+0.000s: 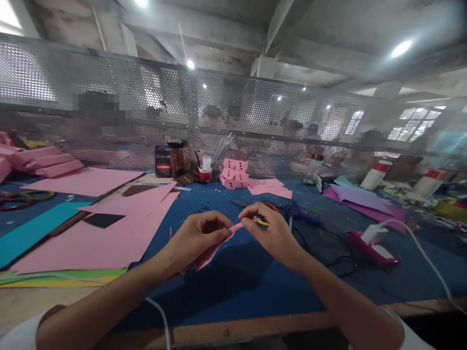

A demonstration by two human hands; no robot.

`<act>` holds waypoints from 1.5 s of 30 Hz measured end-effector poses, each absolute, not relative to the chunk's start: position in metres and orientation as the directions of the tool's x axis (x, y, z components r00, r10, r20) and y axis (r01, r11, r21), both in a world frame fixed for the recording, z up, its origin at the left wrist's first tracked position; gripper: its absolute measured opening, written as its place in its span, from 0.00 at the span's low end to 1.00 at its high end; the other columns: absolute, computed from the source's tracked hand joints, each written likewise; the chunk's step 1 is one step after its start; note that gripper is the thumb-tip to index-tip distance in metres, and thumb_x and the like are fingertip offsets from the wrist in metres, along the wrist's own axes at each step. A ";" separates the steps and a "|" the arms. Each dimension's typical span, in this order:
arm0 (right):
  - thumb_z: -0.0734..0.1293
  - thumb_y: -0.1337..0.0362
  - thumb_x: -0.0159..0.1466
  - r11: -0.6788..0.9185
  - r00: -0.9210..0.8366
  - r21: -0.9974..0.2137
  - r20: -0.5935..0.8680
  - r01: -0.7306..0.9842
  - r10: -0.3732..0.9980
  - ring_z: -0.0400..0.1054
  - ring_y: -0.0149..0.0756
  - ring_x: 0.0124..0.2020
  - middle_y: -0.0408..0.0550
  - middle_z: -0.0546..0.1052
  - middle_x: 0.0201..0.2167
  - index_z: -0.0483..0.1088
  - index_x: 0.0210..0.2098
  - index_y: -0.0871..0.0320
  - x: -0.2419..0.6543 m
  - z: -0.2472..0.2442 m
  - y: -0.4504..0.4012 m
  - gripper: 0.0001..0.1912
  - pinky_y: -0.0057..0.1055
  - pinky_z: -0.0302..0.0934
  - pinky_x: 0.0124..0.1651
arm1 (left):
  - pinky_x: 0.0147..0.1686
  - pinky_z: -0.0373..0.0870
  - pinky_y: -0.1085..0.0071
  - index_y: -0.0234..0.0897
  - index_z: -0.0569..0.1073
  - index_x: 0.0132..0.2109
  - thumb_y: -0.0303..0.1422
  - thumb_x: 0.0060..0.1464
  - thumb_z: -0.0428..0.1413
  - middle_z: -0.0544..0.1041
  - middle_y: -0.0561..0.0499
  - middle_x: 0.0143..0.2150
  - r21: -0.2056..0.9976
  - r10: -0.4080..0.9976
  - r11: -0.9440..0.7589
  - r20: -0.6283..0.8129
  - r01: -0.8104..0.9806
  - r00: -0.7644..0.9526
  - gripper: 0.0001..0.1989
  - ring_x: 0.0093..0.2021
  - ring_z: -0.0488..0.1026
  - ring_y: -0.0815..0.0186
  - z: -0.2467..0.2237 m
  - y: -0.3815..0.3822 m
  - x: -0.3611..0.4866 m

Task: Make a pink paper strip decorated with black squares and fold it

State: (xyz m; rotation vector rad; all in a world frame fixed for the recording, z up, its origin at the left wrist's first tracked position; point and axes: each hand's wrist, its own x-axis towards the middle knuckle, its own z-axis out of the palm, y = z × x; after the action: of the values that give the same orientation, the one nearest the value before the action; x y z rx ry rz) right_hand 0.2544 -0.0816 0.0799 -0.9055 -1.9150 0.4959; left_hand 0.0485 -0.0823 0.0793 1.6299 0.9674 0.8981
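Observation:
My left hand (pixel 193 240) is closed, pinching a folded piece of pink paper (pixel 212 253) between thumb and fingers. The paper slants upward to the right, over the blue tabletop (pixel 233 296). Thumb and fingertips of my right hand (pixel 273 236) are closed on its narrow upper end. Part of the paper is hidden behind my left hand. Just beyond my right hand lie scissors (pixel 268 223) with red and yellow handles, partly covered by it. A blue glue gun (pixel 304 214) rests to their right.
Large pink sheets (pixel 146 238) and a teal strip (pixel 40 231) lie at left. Pink paper pieces with black dots (pixel 234 175) stand at the back, beside a red-and-white cup (pixel 205 173). Purple sheets (pixel 359 201) and a pink power strip (pixel 379 253) with a white cable are at right.

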 end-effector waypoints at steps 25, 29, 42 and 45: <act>0.65 0.65 0.67 0.528 -0.422 -0.820 0.406 0.224 0.810 0.71 0.33 0.43 0.44 0.78 0.40 0.73 0.42 0.57 0.242 0.065 -0.083 0.07 0.29 0.63 0.49 | 0.32 0.63 0.79 0.36 0.76 0.34 0.34 0.51 0.64 0.71 0.56 0.30 0.977 0.950 -0.054 0.115 -0.209 0.291 0.06 0.30 0.65 0.74 0.078 -0.073 0.045; 0.65 0.61 0.67 0.506 -0.401 -0.833 0.394 0.225 0.827 0.72 0.33 0.40 0.43 0.78 0.37 0.74 0.38 0.57 0.241 0.063 -0.081 0.07 0.28 0.64 0.45 | 0.31 0.63 0.78 0.36 0.76 0.34 0.34 0.50 0.65 0.71 0.55 0.29 0.979 0.951 -0.048 0.106 -0.199 0.292 0.07 0.29 0.66 0.73 0.077 -0.074 0.046; 0.67 0.62 0.64 0.533 -0.266 -0.794 0.468 0.291 0.843 0.71 0.31 0.34 0.42 0.77 0.31 0.74 0.33 0.57 0.236 0.062 -0.086 0.06 0.27 0.64 0.40 | 0.34 0.66 0.75 0.37 0.76 0.35 0.35 0.52 0.63 0.74 0.52 0.34 0.980 0.952 -0.165 0.189 -0.115 0.241 0.07 0.33 0.68 0.69 0.080 -0.082 0.050; 0.67 0.65 0.64 0.566 -0.247 -0.754 0.509 0.335 0.824 0.70 0.31 0.32 0.41 0.77 0.29 0.73 0.32 0.57 0.236 0.065 -0.087 0.05 0.27 0.63 0.39 | 0.34 0.67 0.75 0.37 0.76 0.36 0.36 0.53 0.62 0.75 0.51 0.36 0.976 0.950 -0.195 0.213 -0.098 0.230 0.07 0.35 0.69 0.68 0.081 -0.082 0.050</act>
State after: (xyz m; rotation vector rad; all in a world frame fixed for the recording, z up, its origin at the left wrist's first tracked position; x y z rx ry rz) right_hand 0.2360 -0.0874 0.0645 -0.9494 -1.8246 0.6298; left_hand 0.0496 -0.0824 0.0814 1.4067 0.8699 1.2069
